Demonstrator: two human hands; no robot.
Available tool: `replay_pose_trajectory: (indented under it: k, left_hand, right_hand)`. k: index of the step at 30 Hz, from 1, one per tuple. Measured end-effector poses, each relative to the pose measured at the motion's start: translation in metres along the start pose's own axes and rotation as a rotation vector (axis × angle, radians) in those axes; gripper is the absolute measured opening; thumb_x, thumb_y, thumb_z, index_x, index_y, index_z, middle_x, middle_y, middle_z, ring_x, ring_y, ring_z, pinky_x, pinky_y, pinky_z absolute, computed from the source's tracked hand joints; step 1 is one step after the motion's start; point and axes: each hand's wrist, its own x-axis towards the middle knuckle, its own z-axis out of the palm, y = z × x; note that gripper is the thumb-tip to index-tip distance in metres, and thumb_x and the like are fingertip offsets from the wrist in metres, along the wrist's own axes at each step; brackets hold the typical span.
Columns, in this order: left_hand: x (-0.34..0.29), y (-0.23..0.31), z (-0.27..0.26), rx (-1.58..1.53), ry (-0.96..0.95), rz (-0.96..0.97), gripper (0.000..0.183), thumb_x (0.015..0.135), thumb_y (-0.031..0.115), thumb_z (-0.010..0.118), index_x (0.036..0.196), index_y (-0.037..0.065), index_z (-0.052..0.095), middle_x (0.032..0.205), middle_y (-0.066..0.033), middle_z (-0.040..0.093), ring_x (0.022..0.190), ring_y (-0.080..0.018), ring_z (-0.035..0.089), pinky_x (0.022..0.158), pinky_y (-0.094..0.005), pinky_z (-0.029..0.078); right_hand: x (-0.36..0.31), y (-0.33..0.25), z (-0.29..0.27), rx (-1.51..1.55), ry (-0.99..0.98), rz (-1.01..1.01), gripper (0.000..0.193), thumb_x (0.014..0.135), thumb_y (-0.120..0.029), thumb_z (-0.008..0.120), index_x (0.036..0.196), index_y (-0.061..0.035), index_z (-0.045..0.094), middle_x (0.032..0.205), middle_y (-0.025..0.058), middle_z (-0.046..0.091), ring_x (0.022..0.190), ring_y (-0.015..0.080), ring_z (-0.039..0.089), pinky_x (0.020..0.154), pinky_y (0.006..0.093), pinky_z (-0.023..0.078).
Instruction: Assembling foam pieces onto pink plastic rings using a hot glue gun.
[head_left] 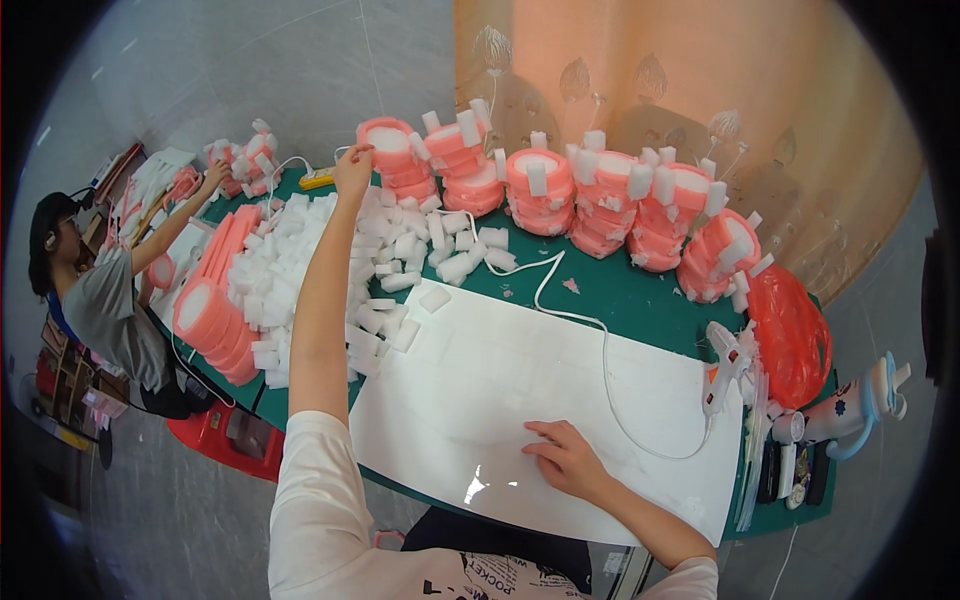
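My left arm stretches over a heap of white foam blocks (280, 270). At its end, my left hand (353, 172) has its fingers bent in a pinch at the left rim of a round pink foam piece with a white centre (387, 138), on top of a stack. The fingertips are small and partly hidden. My right hand (568, 460) hovers over or rests on a white board (500, 370), fingers apart and holding nothing. A white glue gun (727, 368) with a white cord stands at the board's right edge.
More pink stacks with white blocks (538, 185) line the table's back edge. Further pink pieces (215, 320) lean at the left. A red plastic bag (790, 335) and a tumbler (850, 405) are at the right. Another person (120, 300) works at the far left.
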Motion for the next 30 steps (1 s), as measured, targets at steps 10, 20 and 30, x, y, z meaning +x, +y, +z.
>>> replay_pose_trajectory:
  k: [10, 20, 30]
  left_hand:
    - [-0.013, 0.018, 0.000, -0.013, -0.053, 0.132, 0.021, 0.077, 0.023, 0.058, 0.090, 0.009, 0.067, 0.071, -0.0049, 0.064, 0.066, -0.0129, 0.061, 0.065, -0.0250, 0.045]
    - [-0.013, 0.019, -0.004, 0.020, -0.202, 0.113, 0.021, 0.083, 0.014, 0.057, 0.100, 0.001, 0.063, 0.088, -0.0071, 0.061, 0.077, -0.0114, 0.061, 0.066, -0.0203, 0.049]
    - [-0.019, 0.001, 0.004, 0.036, -0.176, 0.149, 0.021, 0.082, 0.012, 0.057, 0.099, 0.001, 0.062, 0.085, -0.0072, 0.062, 0.075, -0.0107, 0.060, 0.066, -0.0209, 0.050]
  right_hand:
    - [0.000, -0.002, -0.001, -0.007, 0.003, -0.001, 0.021, 0.067, 0.003, 0.057, 0.086, -0.0041, 0.061, 0.112, 0.0117, 0.053, 0.089, 0.0270, 0.053, 0.076, 0.0349, 0.045]
    - [0.058, -0.015, -0.011, -0.098, 0.122, -0.098, 0.030, 0.067, 0.005, 0.056, 0.095, -0.0053, 0.059, 0.117, 0.0143, 0.051, 0.093, 0.0296, 0.053, 0.079, 0.0377, 0.044]
    - [0.295, 0.054, -0.018, -0.448, 0.344, -0.234, 0.029, 0.069, -0.003, 0.057, 0.098, -0.0097, 0.061, 0.130, 0.0158, 0.040, 0.115, 0.0331, 0.041, 0.094, 0.0489, 0.031]
